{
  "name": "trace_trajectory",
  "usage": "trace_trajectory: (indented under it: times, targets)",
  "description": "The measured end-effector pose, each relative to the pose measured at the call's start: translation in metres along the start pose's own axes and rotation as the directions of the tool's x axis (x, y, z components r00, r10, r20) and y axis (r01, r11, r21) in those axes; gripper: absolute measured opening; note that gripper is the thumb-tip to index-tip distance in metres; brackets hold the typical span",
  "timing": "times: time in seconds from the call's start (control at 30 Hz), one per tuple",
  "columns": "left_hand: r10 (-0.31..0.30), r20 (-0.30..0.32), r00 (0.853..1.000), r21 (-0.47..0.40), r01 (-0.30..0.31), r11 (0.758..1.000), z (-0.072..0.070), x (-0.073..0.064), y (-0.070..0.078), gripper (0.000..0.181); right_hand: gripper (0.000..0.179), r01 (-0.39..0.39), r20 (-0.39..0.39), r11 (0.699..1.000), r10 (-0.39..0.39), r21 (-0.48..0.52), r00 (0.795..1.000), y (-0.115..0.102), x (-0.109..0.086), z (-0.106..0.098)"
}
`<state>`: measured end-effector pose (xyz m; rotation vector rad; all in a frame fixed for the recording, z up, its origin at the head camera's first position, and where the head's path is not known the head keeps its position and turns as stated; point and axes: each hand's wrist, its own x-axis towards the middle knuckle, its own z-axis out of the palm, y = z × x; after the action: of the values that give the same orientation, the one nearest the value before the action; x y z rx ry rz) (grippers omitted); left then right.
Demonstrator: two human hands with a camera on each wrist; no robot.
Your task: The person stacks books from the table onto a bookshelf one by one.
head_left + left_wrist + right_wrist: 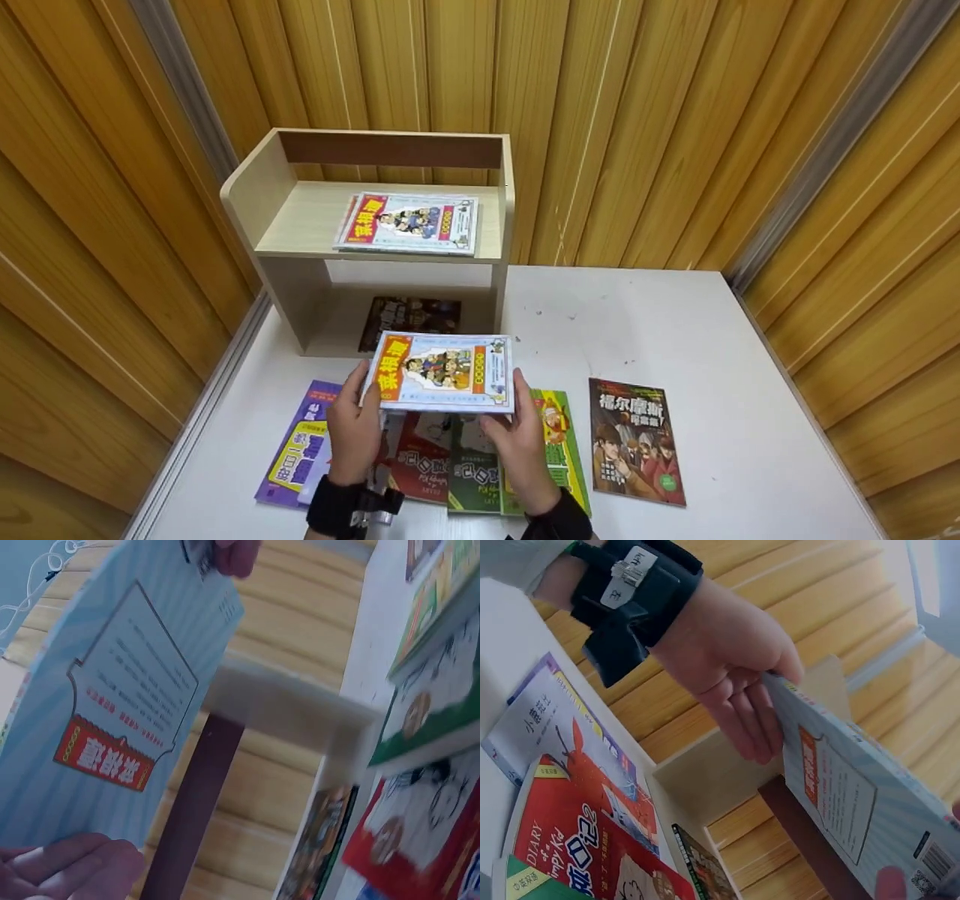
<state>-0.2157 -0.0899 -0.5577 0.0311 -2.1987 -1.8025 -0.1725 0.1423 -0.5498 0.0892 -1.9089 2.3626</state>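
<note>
A light-blue comic book (pixel 442 373) is held up between both hands, its cartoon cover facing up in the head view. My left hand (pixel 354 435) grips its left edge, with fingers under the back cover, as the right wrist view shows. The right hand (pixel 523 454) holds the opposite edge. Printed text and a red label show on the book's back cover (pixel 135 690) in the left wrist view. Below the hands lie a purple book (pixel 281 469), a red book (pixel 420 457), a dark green book (pixel 472 480) and a bright green book (pixel 564 442), partly hidden.
Behind the hands stands a two-level wooden shelf (pixel 300 217). Similar light-blue books (pixel 412 223) lie on its upper level, and a dark book (pixel 412 313) lies on the lower one. To the right, another dark book (pixel 636 442) rests on the white table (pixel 750 450). Wood-panelled walls (pixel 637 135) surround it.
</note>
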Motion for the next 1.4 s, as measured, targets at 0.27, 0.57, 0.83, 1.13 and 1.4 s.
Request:
trace_trajectory:
  times: [0.27,0.57,0.83,1.13,1.4]
  targets:
    - [0.196,0.121,0.973,0.183,-0.216,0.959,-0.030,0.007,0.008,0.065,0.097,0.156,0.103,0.916,-0.126,-0.369,0.987,-0.012,0.000,0.018]
    - [0.421,0.147,0.895,0.195,-0.444,0.875,-0.052,0.040,0.032,0.089,0.085,0.357,0.169,0.718,-0.323,-0.597,0.931,-0.042,0.025,0.031]
    - [0.425,0.193,0.885,0.177,-0.457,0.872,-0.060,0.080,0.058,0.095,0.085,0.407,0.194,0.606,-0.386,-0.684,0.902,-0.061,0.057,0.038]
    - [0.325,0.267,0.907,0.209,-0.384,0.900,-0.061,0.151,0.086,0.093,0.075,0.439,0.248,0.466,-0.415,-0.768,0.875,-0.093,0.121,0.053]
    - [0.246,0.330,0.911,0.308,-0.351,0.884,-0.058,0.210,0.087,0.085,0.071,0.416,0.277,0.468,-0.338,-0.780,0.899,-0.104,0.174,0.063]
